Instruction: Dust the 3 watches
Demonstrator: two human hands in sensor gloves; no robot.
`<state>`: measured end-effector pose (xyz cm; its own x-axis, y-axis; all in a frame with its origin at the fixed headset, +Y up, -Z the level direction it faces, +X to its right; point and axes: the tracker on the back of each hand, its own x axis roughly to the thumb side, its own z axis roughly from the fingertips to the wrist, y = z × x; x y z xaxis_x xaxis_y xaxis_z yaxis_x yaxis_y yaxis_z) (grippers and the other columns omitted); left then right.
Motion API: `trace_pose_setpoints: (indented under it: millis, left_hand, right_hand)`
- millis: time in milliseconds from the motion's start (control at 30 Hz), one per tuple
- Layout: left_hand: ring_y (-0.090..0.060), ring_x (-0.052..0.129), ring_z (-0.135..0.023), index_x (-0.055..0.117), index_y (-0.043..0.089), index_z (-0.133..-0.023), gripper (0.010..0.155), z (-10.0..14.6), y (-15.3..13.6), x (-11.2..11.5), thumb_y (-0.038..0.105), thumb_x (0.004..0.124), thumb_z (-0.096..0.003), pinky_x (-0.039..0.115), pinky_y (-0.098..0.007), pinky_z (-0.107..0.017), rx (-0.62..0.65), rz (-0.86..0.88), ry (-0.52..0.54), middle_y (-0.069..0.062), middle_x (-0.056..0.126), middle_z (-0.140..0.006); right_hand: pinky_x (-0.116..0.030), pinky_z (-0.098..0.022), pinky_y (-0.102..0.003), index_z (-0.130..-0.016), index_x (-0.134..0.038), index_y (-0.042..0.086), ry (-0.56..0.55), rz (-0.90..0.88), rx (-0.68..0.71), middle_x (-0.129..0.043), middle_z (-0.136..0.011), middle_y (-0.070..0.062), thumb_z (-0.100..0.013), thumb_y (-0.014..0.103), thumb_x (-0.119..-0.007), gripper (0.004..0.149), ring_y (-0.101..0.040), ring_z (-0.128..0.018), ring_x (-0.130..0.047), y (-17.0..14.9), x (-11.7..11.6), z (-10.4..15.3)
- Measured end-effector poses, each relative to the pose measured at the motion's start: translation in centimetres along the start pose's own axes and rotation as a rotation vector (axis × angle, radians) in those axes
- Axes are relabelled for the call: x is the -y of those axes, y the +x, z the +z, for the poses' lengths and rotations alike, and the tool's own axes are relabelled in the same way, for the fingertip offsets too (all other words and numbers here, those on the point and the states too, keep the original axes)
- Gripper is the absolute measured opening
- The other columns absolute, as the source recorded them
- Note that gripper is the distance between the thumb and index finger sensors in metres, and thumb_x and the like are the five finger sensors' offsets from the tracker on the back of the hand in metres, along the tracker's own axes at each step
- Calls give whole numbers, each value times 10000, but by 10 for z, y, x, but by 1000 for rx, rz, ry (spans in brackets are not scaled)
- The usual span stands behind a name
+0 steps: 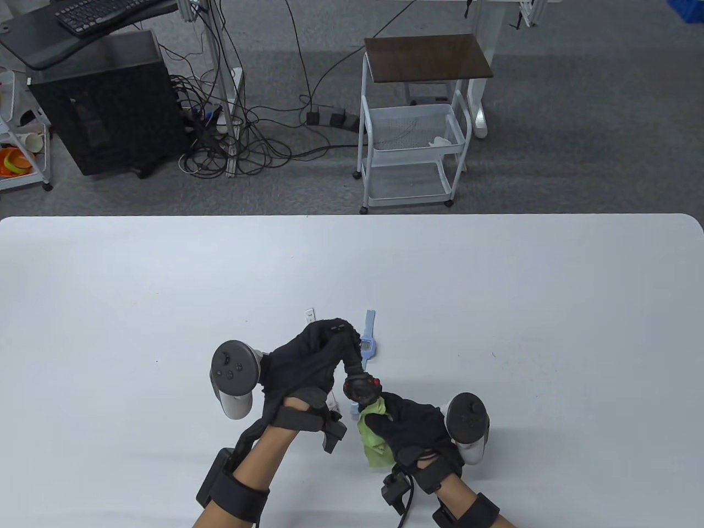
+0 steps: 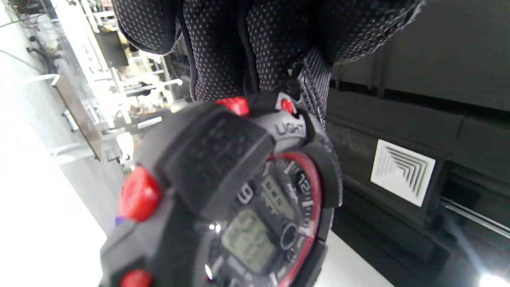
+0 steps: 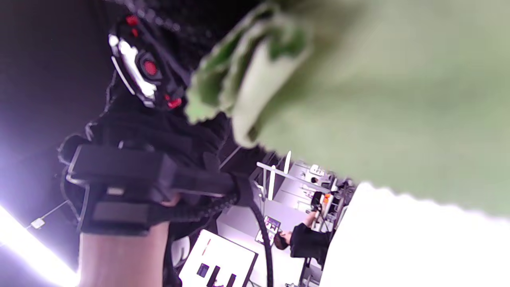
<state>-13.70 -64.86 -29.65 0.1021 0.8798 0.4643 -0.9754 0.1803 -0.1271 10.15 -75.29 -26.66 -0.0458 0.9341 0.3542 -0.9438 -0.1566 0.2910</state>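
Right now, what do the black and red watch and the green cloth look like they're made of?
Black and red watch: the case looks like matte moulded plastic or resin, with glossy red buttons and raised "LIGHT" lettering; the face cover looks clear and shiny, glass or plastic, I cannot tell which. The left hand holds it.

Green cloth: soft woven fabric, possibly microfibre, folding limply with a zigzag-cut edge, gripped by the right hand.

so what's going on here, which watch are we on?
The left hand holds the black watch with red buttons up off the white table, gripping its strap. The right hand holds a green cloth right against the watch case. A light blue watch lies on the table just behind the hands. A white strap end shows beside it.
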Motion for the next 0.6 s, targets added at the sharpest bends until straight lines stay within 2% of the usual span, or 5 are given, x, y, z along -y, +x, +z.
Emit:
trace_pose_setpoints:
  millis: [200,300,367,500,600]
  left_hand:
    - [-173,997,-778,776,210,-846,401,0,0,-4,486,738,-558,720,-512,-679,0,22,18,65,981,-667]
    - [-175,995,-781,777,209,-845,401,-1,1,-6,485,738,-557,718,-513,-680,6,13,22,63,982,-668]
    - [-174,995,-781,777,208,-845,402,-1,1,-6,486,738,-557,718,-513,-681,9,7,22,64,982,-668]
    - [-174,995,-782,777,210,-845,401,-1,1,-6,486,739,-557,718,-513,-681,6,11,22,62,982,-668]
    - [-175,994,-782,779,211,-843,399,-1,1,-7,485,738,-557,718,-514,-680,7,12,23,63,982,-668]
  right_hand:
    - [-645,-460,-642,-660,-904,72,14,7,-65,-1028,-276,-39,-365,462,-864,491,-232,-158,-951,-3,2,-2]
    - [-660,-447,-640,-604,-925,59,15,3,-72,-1027,-223,-22,-373,500,-849,503,-223,-119,-962,-4,2,-1]
    - [-648,-461,-647,-612,-920,58,30,25,-66,-1037,-246,-26,-366,483,-842,497,-227,-141,-979,-3,1,-2]
    - [-537,-518,-711,-732,-875,107,70,46,-49,-1043,-469,-89,-355,369,-855,460,-311,-366,-994,-2,-3,-1]
    - [-511,-519,-722,-746,-866,136,93,37,-70,-1016,-473,-113,-353,369,-863,457,-330,-371,-951,-4,-3,-2]
